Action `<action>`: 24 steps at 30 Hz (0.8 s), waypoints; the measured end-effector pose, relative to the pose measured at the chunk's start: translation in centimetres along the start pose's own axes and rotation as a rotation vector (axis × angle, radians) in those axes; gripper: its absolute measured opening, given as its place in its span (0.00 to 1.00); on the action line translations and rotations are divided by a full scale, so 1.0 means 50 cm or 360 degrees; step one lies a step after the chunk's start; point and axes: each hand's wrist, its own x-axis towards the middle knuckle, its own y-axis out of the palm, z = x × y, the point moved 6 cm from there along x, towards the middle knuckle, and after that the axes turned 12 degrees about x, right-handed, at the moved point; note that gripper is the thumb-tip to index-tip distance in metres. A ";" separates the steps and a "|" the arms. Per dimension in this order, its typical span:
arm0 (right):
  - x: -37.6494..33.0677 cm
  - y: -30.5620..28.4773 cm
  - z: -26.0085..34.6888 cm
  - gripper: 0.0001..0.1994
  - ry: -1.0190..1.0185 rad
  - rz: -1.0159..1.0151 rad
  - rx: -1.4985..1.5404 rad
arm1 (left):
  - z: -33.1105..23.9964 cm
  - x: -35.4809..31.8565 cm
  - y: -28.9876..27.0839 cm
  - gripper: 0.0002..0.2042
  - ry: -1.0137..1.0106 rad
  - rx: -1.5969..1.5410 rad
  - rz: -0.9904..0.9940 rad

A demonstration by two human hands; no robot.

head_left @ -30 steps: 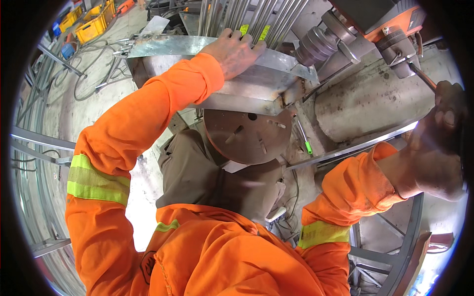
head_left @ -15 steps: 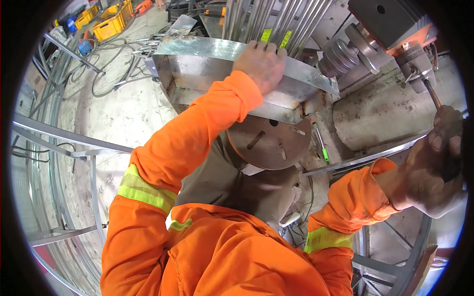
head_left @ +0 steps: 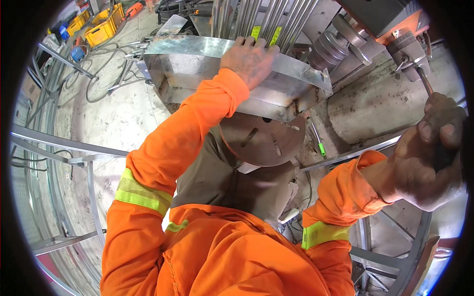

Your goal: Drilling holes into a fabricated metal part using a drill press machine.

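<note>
My left hand [head_left: 248, 60] is closed over the upper edge of a shallow sheet-metal box [head_left: 190, 48], its fingertips hooked past the far side. The box is bare metal with some rust-brown marks inside its corners, and it stands tilted on edge. Just below it, nearer my legs, is a round brown steel plate [head_left: 261, 143] with slots and a hole. At the far right my right hand [head_left: 434, 153] is wrapped round a thin metal lever [head_left: 424, 81]. That lever runs out of the hub [head_left: 407, 52] of an orange and black machine [head_left: 380, 22].
Bundled steel tubes [head_left: 256, 19] stand behind the box. A stepped metal pulley-like part [head_left: 328, 52] sits under the machine. A green-tipped tool [head_left: 321, 145] lies right of the round plate. Metal frames [head_left: 69, 143], cables [head_left: 94, 74] and yellow crates [head_left: 104, 27] are to the left.
The whole view has shifted slightly, so the scene sits a little further left. Both hands keep their holds, on the box and on the lever.
</note>
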 end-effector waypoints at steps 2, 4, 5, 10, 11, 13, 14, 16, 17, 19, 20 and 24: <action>-0.008 0.012 0.037 0.15 -0.0449 -0.0605 0.0113 | -0.012 0.004 0.002 0.11 -0.0026 0.0016 -0.0047; -0.049 0.024 0.041 0.18 -0.0926 -0.1208 0.0232 | -0.018 0.007 0.009 0.11 -0.0040 0.0018 -0.0049; -0.071 0.040 0.043 0.20 -0.1154 -0.1507 0.0291 | -0.024 0.012 0.014 0.11 -0.0039 0.0010 -0.0044; -0.122 0.025 -0.015 0.16 -0.1196 -0.1785 0.0661 | -0.009 0.005 0.013 0.11 -0.0019 0.0010 -0.0033; -0.123 0.024 -0.011 0.16 -0.1196 -0.1774 0.0615 | -0.007 0.006 0.010 0.11 -0.0045 0.0008 -0.0063; -0.123 0.025 -0.004 0.16 -0.1197 -0.1752 0.0526 | -0.012 0.008 0.009 0.11 -0.0046 -0.0004 -0.0069; -0.122 0.028 -0.002 0.16 -0.1199 -0.1740 0.0489 | -0.012 0.007 0.009 0.11 -0.0051 -0.0010 -0.0063; -0.119 0.035 0.003 0.16 -0.1200 -0.1714 0.0416 | -0.015 0.010 0.007 0.10 -0.0055 -0.0014 -0.0070; -0.118 0.040 0.006 0.16 -0.1200 -0.1702 0.0381 | -0.017 0.011 0.008 0.10 -0.0059 -0.0020 -0.0077; -0.116 0.050 0.010 0.16 -0.1196 -0.1676 0.0308 | -0.017 0.010 0.009 0.10 -0.0057 -0.0005 -0.0098; -0.114 0.056 0.012 0.16 -0.1196 -0.1662 0.0273 | -0.016 0.009 0.008 0.10 -0.0058 0.0012 -0.0119; -0.109 0.081 0.021 0.16 -0.1175 -0.1605 0.0119 | -0.013 0.011 0.011 0.11 -0.0032 0.0037 -0.0104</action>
